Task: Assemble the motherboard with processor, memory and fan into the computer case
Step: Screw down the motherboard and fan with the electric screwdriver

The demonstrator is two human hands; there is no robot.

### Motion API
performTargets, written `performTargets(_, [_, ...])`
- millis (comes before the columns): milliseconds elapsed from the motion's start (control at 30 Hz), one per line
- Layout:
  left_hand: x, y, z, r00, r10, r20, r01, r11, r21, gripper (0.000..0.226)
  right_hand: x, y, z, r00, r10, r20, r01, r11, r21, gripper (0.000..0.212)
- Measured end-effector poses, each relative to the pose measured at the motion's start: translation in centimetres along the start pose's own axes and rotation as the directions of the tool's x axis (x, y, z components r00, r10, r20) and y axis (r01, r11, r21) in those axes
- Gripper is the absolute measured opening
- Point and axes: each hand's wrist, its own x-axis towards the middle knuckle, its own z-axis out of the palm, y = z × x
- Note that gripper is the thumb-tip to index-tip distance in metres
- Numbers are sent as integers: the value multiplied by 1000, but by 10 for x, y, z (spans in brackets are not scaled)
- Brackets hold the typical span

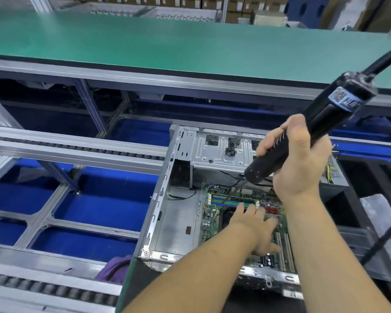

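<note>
We see the motherboard (215, 220) lying inside the open computer case (178, 222). The left hand (255, 224) presses flat on it, fingers spread; the right hand (298, 159) grips an electric screwdriver (307, 132) above, its cable (386, 62) overhead.

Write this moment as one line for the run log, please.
stage: screwing motherboard in case | right hand: grips electric screwdriver, bit down near memory slots | left hand: flat on board
</note>
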Motion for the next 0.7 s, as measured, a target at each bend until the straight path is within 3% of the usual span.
performTargets(100, [10,2,9,996,-90,1,90,995,-48,72,-6,6,6,998,25,60,-24,999,-22,29])
performTargets(433, [19,-7,26,988,-151,-23,145,975,-166,84,-19,20,16,992,77,98,-67,993,-97,25])
performTargets(700, [20,-26,25,999,-39,8,39,929,-369,86,-16,29,20,992,65,109,-48,987,-154,26])
